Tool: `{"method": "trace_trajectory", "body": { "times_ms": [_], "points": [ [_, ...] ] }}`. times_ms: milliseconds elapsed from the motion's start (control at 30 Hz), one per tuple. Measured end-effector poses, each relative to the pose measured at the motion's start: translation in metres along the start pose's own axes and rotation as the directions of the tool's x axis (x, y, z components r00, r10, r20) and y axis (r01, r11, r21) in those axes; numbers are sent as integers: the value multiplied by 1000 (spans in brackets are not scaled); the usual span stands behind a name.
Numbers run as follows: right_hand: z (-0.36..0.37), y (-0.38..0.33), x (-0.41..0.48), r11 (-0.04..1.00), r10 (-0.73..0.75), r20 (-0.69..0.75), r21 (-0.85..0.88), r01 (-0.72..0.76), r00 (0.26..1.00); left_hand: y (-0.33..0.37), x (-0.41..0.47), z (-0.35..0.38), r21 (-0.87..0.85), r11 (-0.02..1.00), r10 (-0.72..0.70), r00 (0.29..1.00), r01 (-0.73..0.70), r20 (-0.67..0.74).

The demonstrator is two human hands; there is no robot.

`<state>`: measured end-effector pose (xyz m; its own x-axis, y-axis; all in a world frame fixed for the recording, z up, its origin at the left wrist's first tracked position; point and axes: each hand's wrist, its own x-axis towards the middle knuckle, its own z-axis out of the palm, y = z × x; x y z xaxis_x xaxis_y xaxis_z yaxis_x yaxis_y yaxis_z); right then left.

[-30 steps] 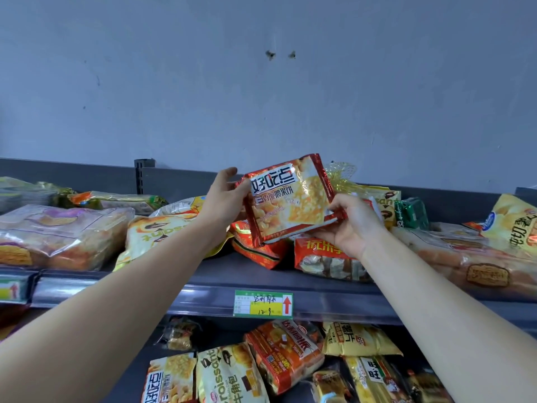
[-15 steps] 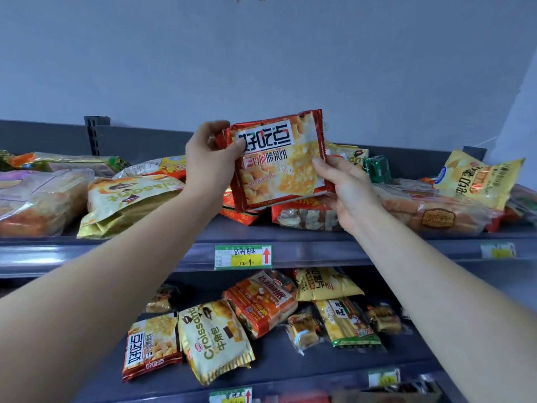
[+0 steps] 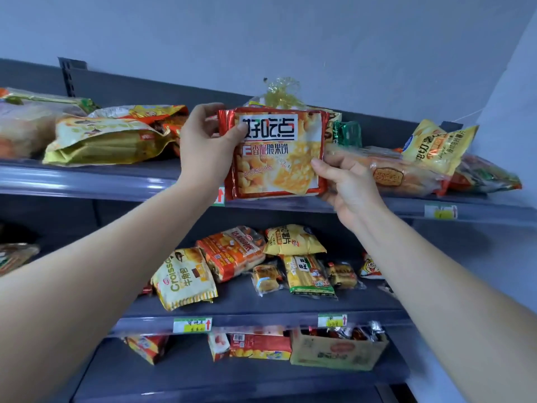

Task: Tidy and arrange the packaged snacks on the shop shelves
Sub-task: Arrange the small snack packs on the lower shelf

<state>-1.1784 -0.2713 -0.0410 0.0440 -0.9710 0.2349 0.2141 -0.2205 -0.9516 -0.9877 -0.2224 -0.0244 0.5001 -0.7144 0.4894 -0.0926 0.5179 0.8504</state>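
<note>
So the person is holding a red biscuit packet (image 3: 279, 158) upright, printed face toward them, right in front of the top shelf (image 3: 116, 181). Its bottom edge is sitting about level with the shelf's front lip, and I can't tell if it's actually touching. The left hand (image 3: 209, 146) is pinching the upper left edge, thumb on the front and fingers curled behind. The right hand (image 3: 348, 184) is pinching the lower right corner the same way. Gripping two opposite corners is what's holding a floppy foil pack flat and square, so my guess is they're lining it up to stand it face-out (way better than the heap behind it).

Behind it, things are lying any old way. A big yellow bag (image 3: 107, 141) is slumping on its side to the left, and a long bread pack (image 3: 392, 173) is lying flat just behind the right hand. The middle shelf (image 3: 261, 315) is looking just as messy, with a croissant bag (image 3: 183, 277) tilting against an orange pack (image 3: 232, 251). The next bit is probably calling for a gap between the yellow bag and the bread first, otherwise the packet is going to tip onto them.
</note>
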Motion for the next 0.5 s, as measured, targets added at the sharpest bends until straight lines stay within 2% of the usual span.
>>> {"method": "trace_trajectory", "body": {
  "times_ms": [233, 500],
  "points": [
    [-42, 31, -42, 993, 112, 93, -31, -110, 989, -21, -70, -1, 110, 990, -81, 993, 91, -88],
    [-52, 78, -73, 970, 232, 153, -116, -215, 961, -49, -112, -21, 219, 942, -218, 960, 254, -176]
  ]
}}
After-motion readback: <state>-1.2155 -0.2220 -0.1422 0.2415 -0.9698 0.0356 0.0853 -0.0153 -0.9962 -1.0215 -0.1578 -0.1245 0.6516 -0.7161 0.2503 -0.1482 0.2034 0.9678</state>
